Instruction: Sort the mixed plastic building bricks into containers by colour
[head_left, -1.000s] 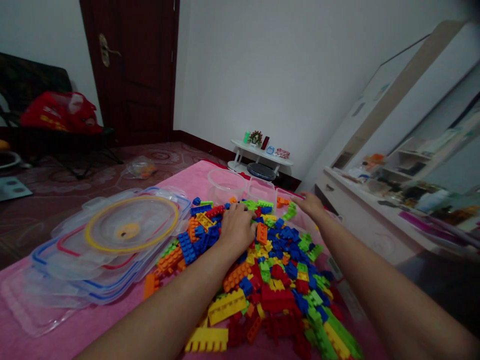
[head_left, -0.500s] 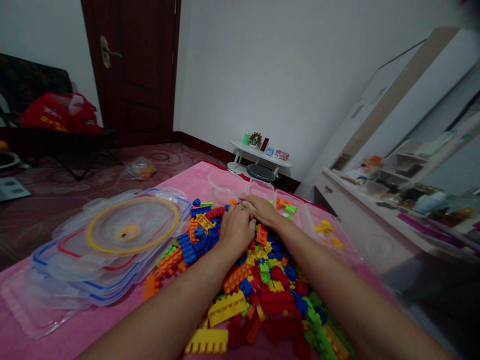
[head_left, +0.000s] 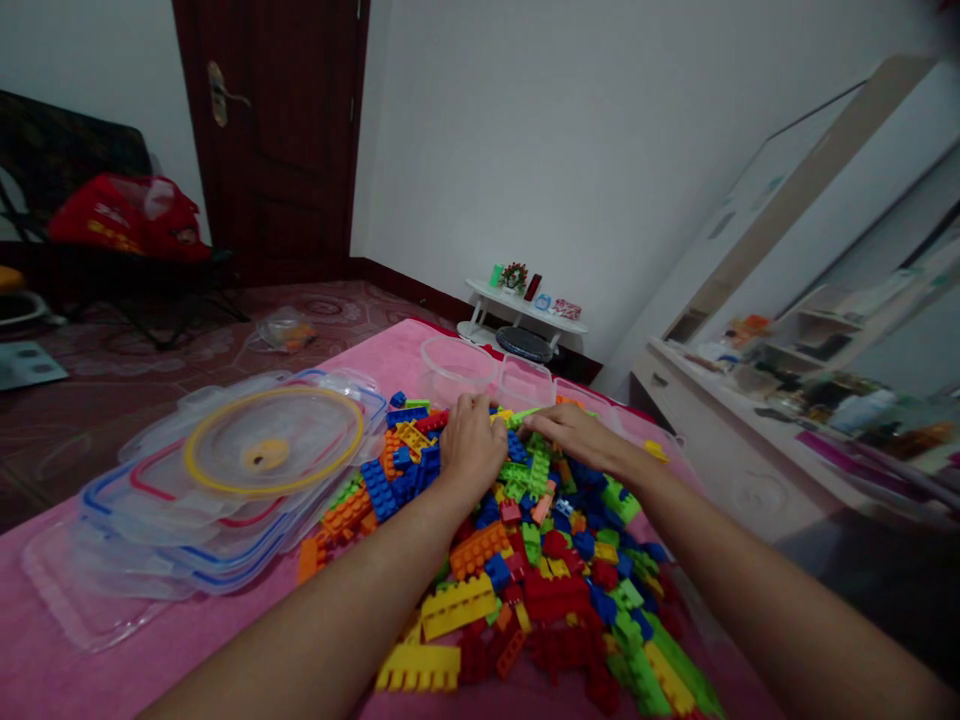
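A big heap of coloured building bricks (head_left: 540,560) lies on a pink cloth (head_left: 225,650). My left hand (head_left: 471,448) rests on the far part of the heap with its fingers curled down among the bricks. My right hand (head_left: 571,432) is just to its right, fingers pinched on a long green brick (head_left: 517,416) that spans between both hands. What my left fingers hold is hidden.
Several clear container lids (head_left: 240,470) with coloured rims are stacked at the left. Clear plastic tubs (head_left: 457,362) stand behind the heap. A small white stand (head_left: 521,310), a dark door (head_left: 277,140) and a dresser (head_left: 735,430) lie beyond.
My right hand came back from the tubs at the far right to the heap beside my left hand and now pinches a long green brick.
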